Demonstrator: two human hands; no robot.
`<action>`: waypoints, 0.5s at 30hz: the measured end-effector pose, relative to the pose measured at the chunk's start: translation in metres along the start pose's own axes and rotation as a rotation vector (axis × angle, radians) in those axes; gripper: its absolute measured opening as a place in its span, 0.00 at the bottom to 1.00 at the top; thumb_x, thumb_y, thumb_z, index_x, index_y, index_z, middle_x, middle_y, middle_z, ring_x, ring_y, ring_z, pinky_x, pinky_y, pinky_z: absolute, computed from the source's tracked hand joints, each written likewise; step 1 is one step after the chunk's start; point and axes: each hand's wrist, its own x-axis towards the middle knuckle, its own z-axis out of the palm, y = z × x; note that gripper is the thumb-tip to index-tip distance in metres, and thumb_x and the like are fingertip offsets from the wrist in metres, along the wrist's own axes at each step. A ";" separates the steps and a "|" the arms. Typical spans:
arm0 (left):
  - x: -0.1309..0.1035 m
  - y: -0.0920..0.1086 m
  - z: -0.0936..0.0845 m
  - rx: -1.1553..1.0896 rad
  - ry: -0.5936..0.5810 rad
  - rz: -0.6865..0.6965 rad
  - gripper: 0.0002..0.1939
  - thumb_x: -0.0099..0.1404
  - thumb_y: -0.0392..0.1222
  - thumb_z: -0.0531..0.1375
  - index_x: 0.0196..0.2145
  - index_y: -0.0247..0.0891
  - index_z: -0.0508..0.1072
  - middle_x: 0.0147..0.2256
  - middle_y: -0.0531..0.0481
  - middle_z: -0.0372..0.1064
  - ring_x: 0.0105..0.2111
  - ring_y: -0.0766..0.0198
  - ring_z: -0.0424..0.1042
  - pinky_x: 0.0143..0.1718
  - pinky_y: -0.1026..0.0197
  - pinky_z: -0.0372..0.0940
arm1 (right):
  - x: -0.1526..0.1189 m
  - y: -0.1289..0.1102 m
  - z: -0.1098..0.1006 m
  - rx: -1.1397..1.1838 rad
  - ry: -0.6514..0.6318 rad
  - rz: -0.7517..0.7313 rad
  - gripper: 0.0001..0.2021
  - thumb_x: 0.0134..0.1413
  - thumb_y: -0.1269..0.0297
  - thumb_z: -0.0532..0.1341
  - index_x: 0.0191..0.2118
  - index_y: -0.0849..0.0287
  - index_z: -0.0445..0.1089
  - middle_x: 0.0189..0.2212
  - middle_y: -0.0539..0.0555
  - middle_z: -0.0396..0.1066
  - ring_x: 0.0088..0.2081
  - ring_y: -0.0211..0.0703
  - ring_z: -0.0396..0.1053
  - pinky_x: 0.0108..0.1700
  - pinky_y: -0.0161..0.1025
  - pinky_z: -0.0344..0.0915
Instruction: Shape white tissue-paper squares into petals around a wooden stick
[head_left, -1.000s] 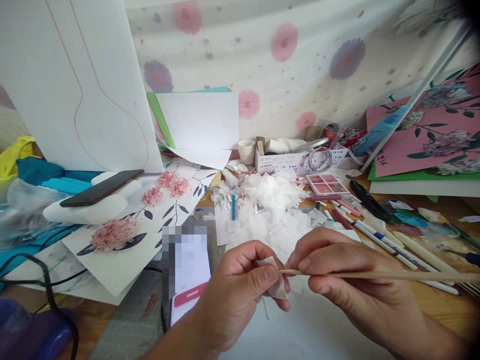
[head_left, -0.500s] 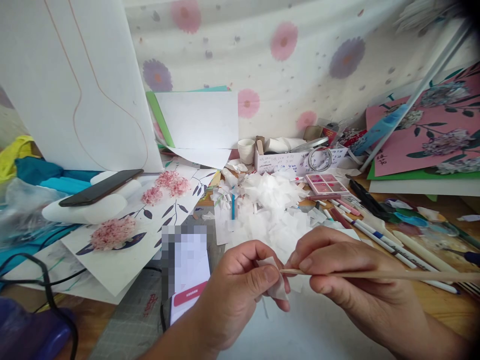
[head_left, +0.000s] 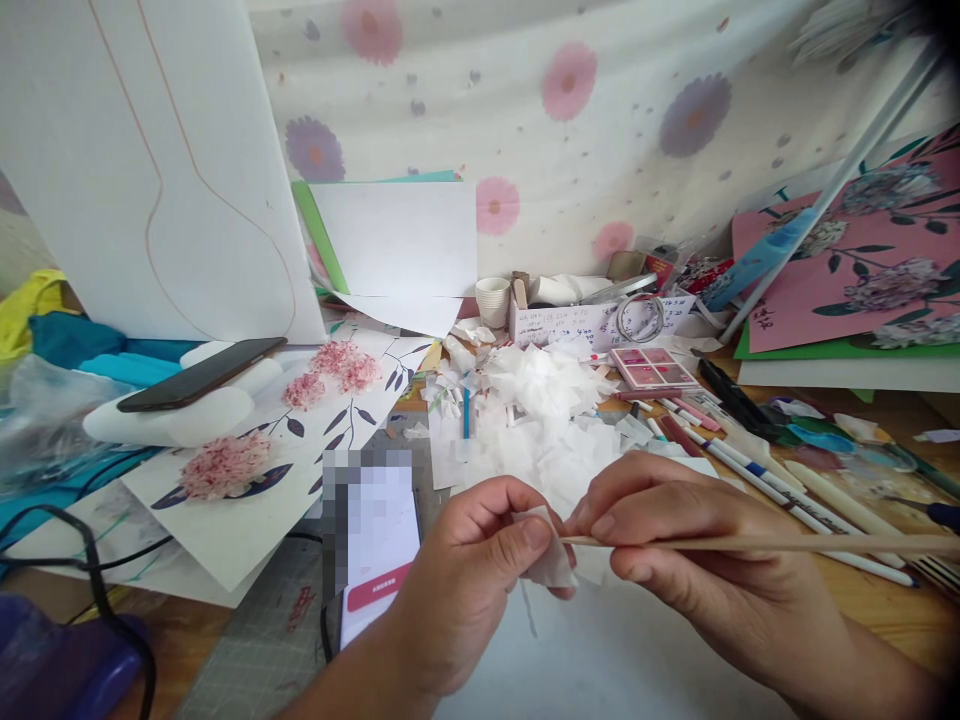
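My left hand (head_left: 480, 580) pinches a small piece of white tissue paper (head_left: 551, 565) between thumb and fingers. From the right, my right hand (head_left: 690, 550) grips a thin wooden stick (head_left: 750, 543), whose pointed tip meets the paper by the left thumb. The stick's tip is partly hidden against the paper. Just beyond both hands lies a heap of white tissue paper pieces (head_left: 547, 400). A sheet of white paper (head_left: 592, 650) is under the hands.
Left of my hands are a lit phone (head_left: 382, 520), pink paper flowers (head_left: 225, 467) on a sheet and a dark phone (head_left: 202, 375) on white rolls. Markers (head_left: 757, 460), a pink palette (head_left: 652, 369) and paper cups (head_left: 492, 302) lie right and behind. A grey cutting mat (head_left: 247, 650) shows at front left.
The tissue paper now bends more over the stick's tip, its lower edge tilted right. My right fingers have shifted slightly left along the stick; the left fingers have curled a little.
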 end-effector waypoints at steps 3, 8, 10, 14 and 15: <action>0.001 0.000 -0.003 0.121 0.057 0.072 0.11 0.61 0.46 0.65 0.29 0.35 0.72 0.29 0.51 0.66 0.31 0.66 0.64 0.34 0.63 0.58 | 0.001 0.001 0.001 -0.014 -0.018 0.006 0.06 0.61 0.69 0.60 0.42 0.53 0.73 0.33 0.55 0.75 0.36 0.41 0.74 0.35 0.36 0.72; 0.002 0.000 -0.006 0.261 0.080 0.194 0.06 0.64 0.43 0.63 0.31 0.39 0.74 0.37 0.52 0.63 0.37 0.65 0.61 0.38 0.64 0.56 | 0.001 0.004 0.003 -0.016 -0.037 0.009 0.05 0.60 0.71 0.61 0.40 0.56 0.72 0.33 0.55 0.74 0.36 0.40 0.72 0.37 0.35 0.71; 0.002 -0.001 -0.007 0.290 0.098 0.212 0.05 0.64 0.42 0.63 0.31 0.40 0.74 0.39 0.52 0.63 0.40 0.64 0.61 0.40 0.64 0.56 | 0.001 0.004 0.004 -0.009 -0.037 0.019 0.04 0.59 0.71 0.61 0.39 0.56 0.72 0.33 0.54 0.73 0.36 0.39 0.72 0.36 0.34 0.71; 0.000 -0.001 -0.007 0.304 0.117 0.223 0.05 0.64 0.42 0.62 0.31 0.41 0.74 0.40 0.52 0.63 0.42 0.63 0.61 0.43 0.63 0.55 | 0.001 0.005 0.006 -0.005 -0.047 0.030 0.04 0.59 0.73 0.61 0.37 0.57 0.72 0.31 0.54 0.72 0.35 0.39 0.71 0.36 0.34 0.70; 0.000 -0.001 -0.007 0.304 0.119 0.225 0.05 0.64 0.42 0.62 0.31 0.41 0.74 0.40 0.52 0.63 0.42 0.63 0.61 0.43 0.63 0.55 | 0.002 0.005 0.006 -0.003 -0.050 0.035 0.04 0.59 0.73 0.61 0.37 0.57 0.71 0.31 0.54 0.72 0.35 0.39 0.72 0.36 0.34 0.70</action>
